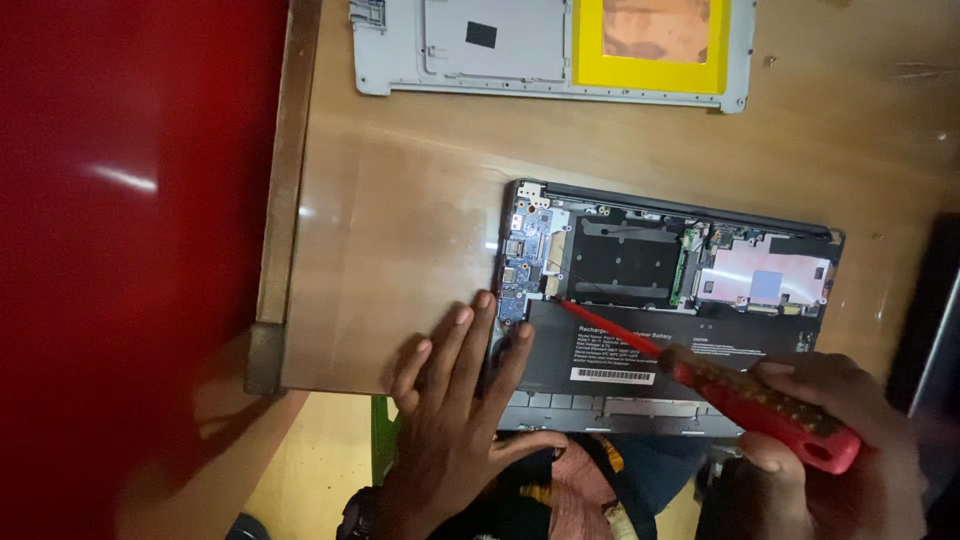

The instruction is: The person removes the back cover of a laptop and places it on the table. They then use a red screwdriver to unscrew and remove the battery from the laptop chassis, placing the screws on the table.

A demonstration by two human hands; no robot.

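An opened laptop base [668, 262] lies on the wooden table [400, 200], its circuit boards, black battery and pink shielded board exposed. My left hand [455, 420] rests flat on the laptop's near left corner, fingers spread across the battery edge and a small blue board. My right hand [835, 455] grips a red-handled screwdriver [745, 398]. Its red shaft slants up and left, the tip touching the spot where the blue board meets the battery's top left corner.
The removed grey bottom cover [480, 50] with a yellow-framed copper patch [655, 40] lies at the table's far edge. A red surface [130, 250] fills the left side. A dark object [925, 320] sits at the right edge.
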